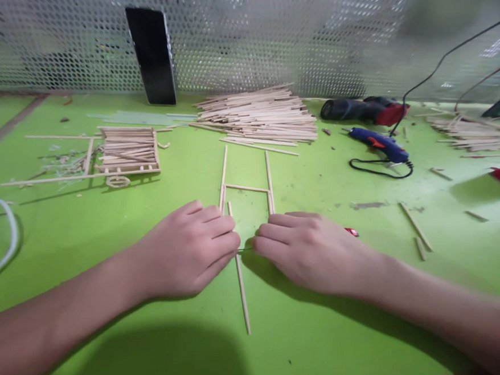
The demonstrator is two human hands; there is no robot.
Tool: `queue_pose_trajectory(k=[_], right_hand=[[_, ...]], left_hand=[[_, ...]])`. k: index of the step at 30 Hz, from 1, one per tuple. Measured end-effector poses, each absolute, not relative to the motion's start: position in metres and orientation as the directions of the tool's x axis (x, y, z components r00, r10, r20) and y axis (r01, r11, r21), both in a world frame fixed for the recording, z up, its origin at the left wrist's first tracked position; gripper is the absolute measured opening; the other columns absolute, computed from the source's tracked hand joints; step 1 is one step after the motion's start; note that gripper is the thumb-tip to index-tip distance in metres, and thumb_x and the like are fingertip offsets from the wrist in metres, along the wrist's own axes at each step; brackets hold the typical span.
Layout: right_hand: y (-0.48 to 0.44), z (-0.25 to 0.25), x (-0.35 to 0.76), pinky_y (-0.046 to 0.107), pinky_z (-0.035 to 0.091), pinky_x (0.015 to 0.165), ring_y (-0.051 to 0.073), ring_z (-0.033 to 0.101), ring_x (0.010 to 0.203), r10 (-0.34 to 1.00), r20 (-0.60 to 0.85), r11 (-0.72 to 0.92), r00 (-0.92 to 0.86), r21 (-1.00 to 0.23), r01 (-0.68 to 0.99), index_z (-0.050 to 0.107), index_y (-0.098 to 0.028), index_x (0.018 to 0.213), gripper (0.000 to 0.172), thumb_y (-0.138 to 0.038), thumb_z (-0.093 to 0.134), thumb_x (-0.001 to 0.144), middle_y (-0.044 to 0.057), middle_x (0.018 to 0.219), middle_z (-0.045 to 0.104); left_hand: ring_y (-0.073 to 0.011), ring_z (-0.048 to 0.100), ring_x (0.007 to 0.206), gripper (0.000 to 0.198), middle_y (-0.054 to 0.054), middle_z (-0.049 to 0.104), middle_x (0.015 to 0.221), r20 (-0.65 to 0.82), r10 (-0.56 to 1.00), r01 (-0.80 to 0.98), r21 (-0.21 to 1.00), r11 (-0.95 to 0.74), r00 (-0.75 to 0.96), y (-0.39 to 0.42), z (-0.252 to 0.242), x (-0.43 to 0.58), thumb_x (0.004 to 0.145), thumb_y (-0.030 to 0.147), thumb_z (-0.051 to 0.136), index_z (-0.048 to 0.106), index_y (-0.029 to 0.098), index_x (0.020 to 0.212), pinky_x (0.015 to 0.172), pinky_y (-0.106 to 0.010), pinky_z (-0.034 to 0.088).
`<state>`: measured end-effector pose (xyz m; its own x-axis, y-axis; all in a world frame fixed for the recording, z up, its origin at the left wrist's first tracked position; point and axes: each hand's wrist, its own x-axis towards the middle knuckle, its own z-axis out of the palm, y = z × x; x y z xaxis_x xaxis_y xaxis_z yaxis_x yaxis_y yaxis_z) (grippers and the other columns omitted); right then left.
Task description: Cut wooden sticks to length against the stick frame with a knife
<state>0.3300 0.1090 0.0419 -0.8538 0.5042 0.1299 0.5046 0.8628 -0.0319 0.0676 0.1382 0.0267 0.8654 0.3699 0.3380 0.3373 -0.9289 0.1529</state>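
My left hand [194, 245] is closed, fingers bent down over a thin wooden stick [243, 296] that lies lengthwise and shows above and below the fingers. My right hand [310, 252] is closed as well, a short gap to the right. Its fingertips are hidden, and a thin dark green line spans the gap between the hands. Just beyond both hands lies a frame of sticks [248, 188], two long pieces joined by a crossbar, its near end covered by the fingers. A small red object [352, 232] peeks out behind my right wrist.
A stick-built cart [130, 150] stands at left. Behind are a pile of sticks [262, 118] and an upright phone [153, 56] against the perforated metal screen [231, 34]. A blue glue gun [378, 144] with a black cord and more sticks [471, 132] lie right.
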Motion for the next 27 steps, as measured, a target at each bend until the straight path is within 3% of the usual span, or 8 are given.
queue_pose_trajectory(k=[8,13,16,19,27], right_hand=[[0.099,0.052,0.335,0.034,0.034,0.068,0.017,0.047,0.071,0.512,0.224,0.840,-0.829,0.071,0.538,0.061,-0.018,0.087,0.027,-0.008,0.046,0.107,0.000,0.078,0.060],[0.099,0.050,0.337,0.034,0.036,0.068,0.018,0.049,0.071,0.499,0.166,0.857,-0.851,0.055,0.513,0.062,-0.019,0.090,0.026,-0.011,0.046,0.109,0.000,0.080,0.063],[0.101,0.049,0.337,0.034,0.036,0.068,0.018,0.050,0.071,0.494,0.146,0.863,-0.857,0.037,0.503,0.061,-0.019,0.091,0.023,-0.012,0.047,0.108,0.000,0.081,0.063],[0.100,0.050,0.336,0.034,0.036,0.068,0.018,0.051,0.072,0.507,0.120,0.858,-0.853,0.021,0.513,0.060,-0.019,0.093,0.019,-0.012,0.049,0.106,0.000,0.082,0.063],[0.096,0.049,0.336,0.035,0.038,0.068,0.019,0.052,0.073,0.537,0.111,0.842,-0.836,-0.004,0.540,0.061,-0.020,0.095,0.020,-0.011,0.047,0.106,-0.001,0.084,0.064]], left_hand=[[-0.0219,0.062,0.090,0.027,-0.005,0.075,0.101,0.406,0.421,0.373,0.195,-0.907,0.811,0.132,0.028,0.065,0.110,0.027,0.046,0.070,0.016,0.114,0.080,-0.039,0.040],[-0.0248,0.067,0.117,0.040,-0.008,0.076,0.135,0.330,0.408,0.363,0.192,-0.912,0.851,0.128,0.024,0.066,0.110,0.029,0.046,0.063,0.016,0.144,0.095,-0.042,0.044],[-0.0248,0.065,0.134,0.041,-0.004,0.071,0.147,0.319,0.388,0.344,0.188,-0.920,0.865,0.129,0.021,0.062,0.109,0.022,0.046,0.064,0.018,0.146,0.111,-0.044,0.041],[-0.0248,0.059,0.146,0.041,-0.002,0.072,0.146,0.313,0.398,0.347,0.209,-0.914,0.862,0.131,0.020,0.060,0.108,0.019,0.049,0.067,0.020,0.144,0.129,-0.048,0.032],[-0.0243,0.058,0.148,0.039,-0.001,0.069,0.148,0.274,0.429,0.362,0.264,-0.894,0.860,0.130,0.022,0.061,0.109,0.021,0.049,0.070,0.022,0.142,0.137,-0.054,0.027]])
